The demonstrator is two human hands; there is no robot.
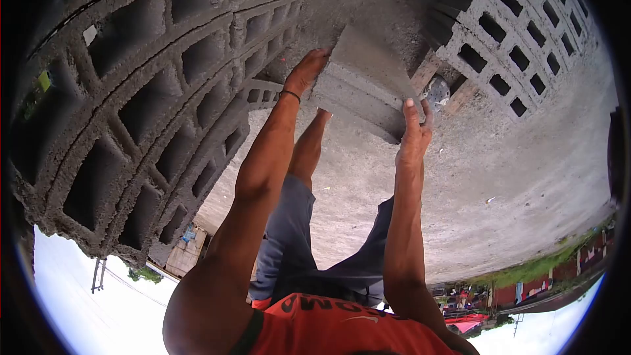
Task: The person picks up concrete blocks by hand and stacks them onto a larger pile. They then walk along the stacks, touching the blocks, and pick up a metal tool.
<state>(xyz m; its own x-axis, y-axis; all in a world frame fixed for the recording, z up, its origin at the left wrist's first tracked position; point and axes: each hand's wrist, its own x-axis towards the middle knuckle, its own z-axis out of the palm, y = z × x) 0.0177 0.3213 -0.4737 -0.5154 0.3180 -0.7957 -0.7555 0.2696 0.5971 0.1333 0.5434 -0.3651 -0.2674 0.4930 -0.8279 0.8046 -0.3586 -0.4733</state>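
A grey concrete block (358, 102) lies between my two hands near the ground, its long smooth side facing me. My left hand (307, 71), with a dark band at the wrist, grips the block's left end; its fingertips are partly hidden. At the block's right end is my right hand (415, 128), thumb up near the top corner and fingers curled at the end face. The block's underside is out of sight.
Stacked hollow concrete blocks (148, 102) form a tall wall close on my left. Another hollow block stack (519, 33) stands at the far right. Wood pieces (461, 96) and a round pale object (436, 91) lie beside it. Pale concrete ground (499, 177) spreads to the right.
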